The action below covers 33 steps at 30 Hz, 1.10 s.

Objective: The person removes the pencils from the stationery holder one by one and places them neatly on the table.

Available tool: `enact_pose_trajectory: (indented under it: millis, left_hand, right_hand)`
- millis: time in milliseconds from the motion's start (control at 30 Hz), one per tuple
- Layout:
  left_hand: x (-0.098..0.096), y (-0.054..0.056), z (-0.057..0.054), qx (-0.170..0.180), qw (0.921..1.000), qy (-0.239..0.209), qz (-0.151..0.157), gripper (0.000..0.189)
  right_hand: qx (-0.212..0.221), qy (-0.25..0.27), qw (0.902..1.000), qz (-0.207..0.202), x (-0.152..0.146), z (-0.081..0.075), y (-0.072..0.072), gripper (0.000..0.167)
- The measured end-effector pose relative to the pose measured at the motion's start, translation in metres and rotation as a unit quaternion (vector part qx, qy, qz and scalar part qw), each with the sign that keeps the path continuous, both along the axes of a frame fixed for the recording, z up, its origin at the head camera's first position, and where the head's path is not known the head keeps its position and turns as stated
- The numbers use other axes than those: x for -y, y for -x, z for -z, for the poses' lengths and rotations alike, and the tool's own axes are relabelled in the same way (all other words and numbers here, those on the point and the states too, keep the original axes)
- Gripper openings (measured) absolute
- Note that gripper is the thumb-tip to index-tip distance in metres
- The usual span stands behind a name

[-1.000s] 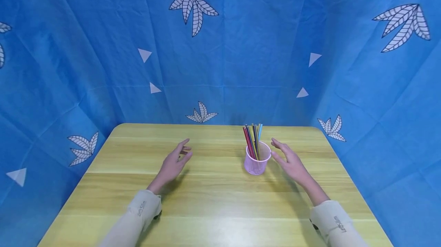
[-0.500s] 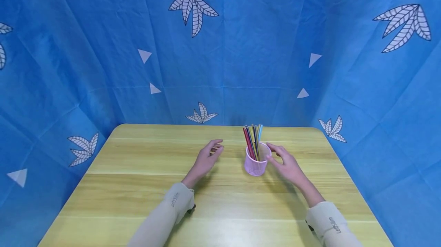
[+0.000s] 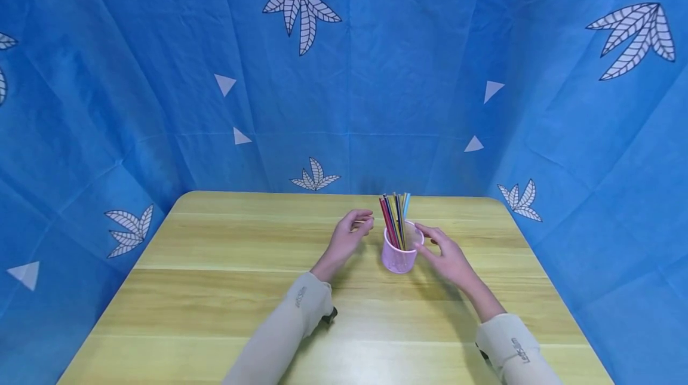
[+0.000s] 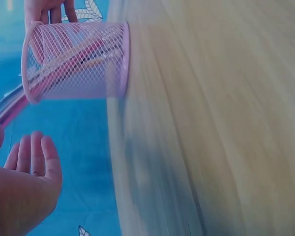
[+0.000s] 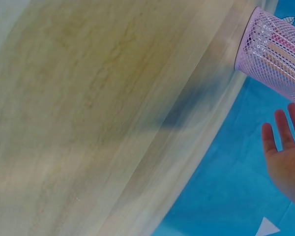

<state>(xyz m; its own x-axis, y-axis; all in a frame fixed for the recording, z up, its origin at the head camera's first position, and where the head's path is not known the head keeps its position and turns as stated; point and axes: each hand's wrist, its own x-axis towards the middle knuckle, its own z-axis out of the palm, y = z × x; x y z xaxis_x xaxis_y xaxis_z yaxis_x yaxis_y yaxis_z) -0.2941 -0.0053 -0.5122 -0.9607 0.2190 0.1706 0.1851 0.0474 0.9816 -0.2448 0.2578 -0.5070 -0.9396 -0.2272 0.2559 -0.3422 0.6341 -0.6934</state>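
Note:
A pink-lilac mesh pencil cup (image 3: 398, 261) stands upright on the table. Thin coloured sticks, like pencils (image 3: 391, 224), lean to the left inside it in red, dark blue, yellow and light blue. From the cup's right side my right hand (image 3: 448, 258) holds its rim, thumb on the near part and forefinger on the far part. The other fingers (image 5: 283, 130) look fairly straight in the right wrist view. My left hand (image 3: 344, 240) hovers just left of the sticks, fingers loosely bent and holding nothing. A gap separates it from the cup.
A light wooden table (image 3: 215, 289) spreads under both arms. Behind it and along both sides hangs a blue cloth (image 3: 403, 74) with white leaves and triangles. The table's back edge lies a short way beyond the cup.
My left hand has moved right across the table, from well left of the cup to beside it. My right hand has moved slightly left onto the rim. The cup has stayed put.

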Motion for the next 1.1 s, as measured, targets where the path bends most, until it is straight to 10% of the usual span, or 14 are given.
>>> enact_pose_trajectory:
  millis: [433, 1100]
  left_hand:
    - [-0.032, 0.008, -0.007, 0.027, 0.9962, -0.083, -0.006, 0.031]
    - [-0.04, 0.012, -0.007, 0.017, 0.9941, -0.095, -0.05, 0.021]
  right_hand:
    - [-0.003, 0.007, 1.0, 0.005, 0.001, 0.004, -0.002, 0.055]
    - [0.007, 0.024, 0.9997, 0.001, 0.0, 0.008, 0.002, 0.058]
